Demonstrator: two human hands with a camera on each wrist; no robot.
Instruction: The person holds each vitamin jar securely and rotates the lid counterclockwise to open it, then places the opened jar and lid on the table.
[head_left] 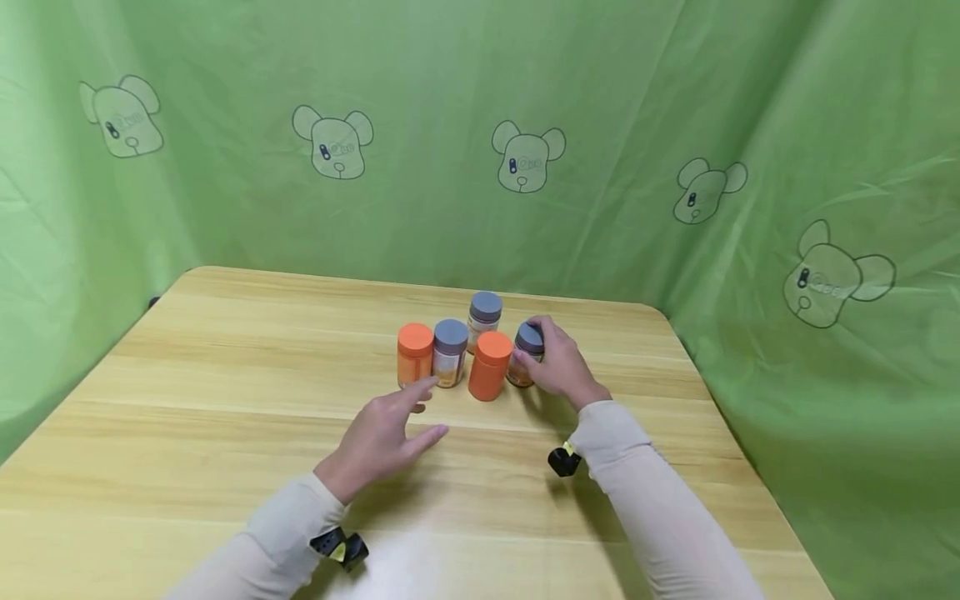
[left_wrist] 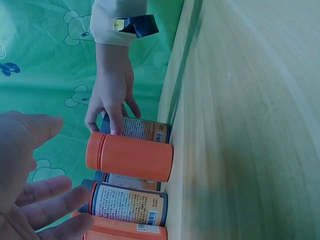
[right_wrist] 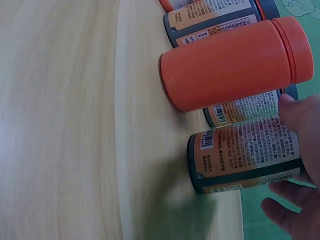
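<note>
Around a grey-lidded jar (right_wrist: 245, 155) at the right end of the group, my right hand (head_left: 561, 367) has its thumb and fingers at the lid. This jar stands on the table with its printed label showing in the right wrist view. Just left of it is a plain orange jar (head_left: 489, 371). Farther left stand another grey-lidded jar (head_left: 450, 340) and an orange-lidded jar (head_left: 415, 354). A third grey-lidded jar (head_left: 485, 308) is behind, partly hidden. My left hand (head_left: 378, 437) holds nothing, fingers spread, in front of the two left jars.
The wooden table (head_left: 225, 375) has rounded far corners. A green curtain (head_left: 427, 225) with printed bear faces hangs behind it and along the sides. Black devices are strapped at both wrists, including one on the right wrist (head_left: 564, 461).
</note>
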